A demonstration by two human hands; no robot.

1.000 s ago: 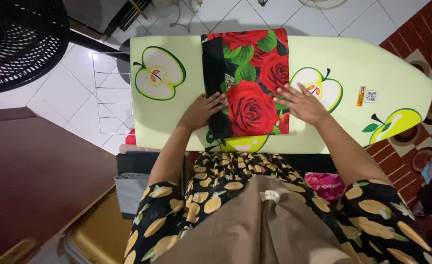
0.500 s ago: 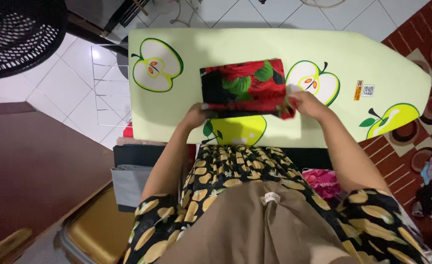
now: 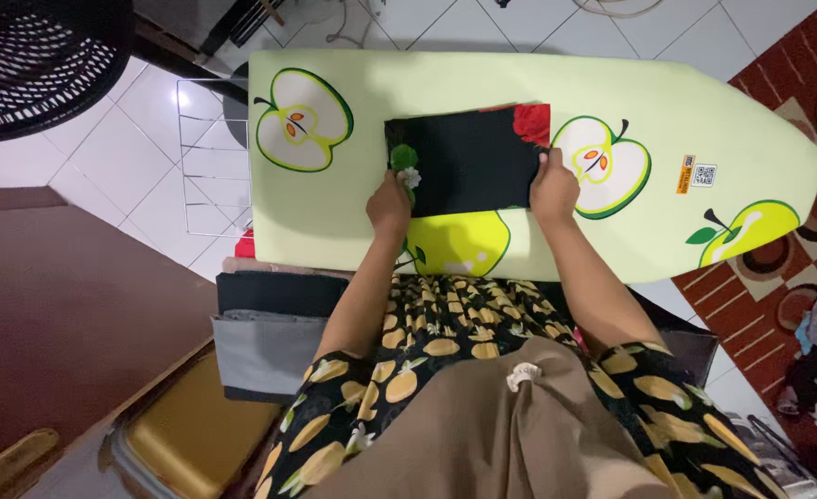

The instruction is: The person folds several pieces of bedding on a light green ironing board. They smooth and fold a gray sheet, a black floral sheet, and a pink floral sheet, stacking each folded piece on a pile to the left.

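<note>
So the rose-print cloth (image 3: 464, 162) just got folded over into a mostly black rectangle mid ironing board (image 3: 353, 212), left hand (image 3: 390, 201) and right hand (image 3: 553, 188) fingers pinching its near corners, so it's nearly a tidy packet.

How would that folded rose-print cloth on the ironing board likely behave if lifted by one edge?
Probably floppy: the folded cloth lies flat on the ironing board, and the left hand and right hand press its two ends. Likely light, being thin fabric. Its layers would probably fall open if lifted by one edge.
</note>
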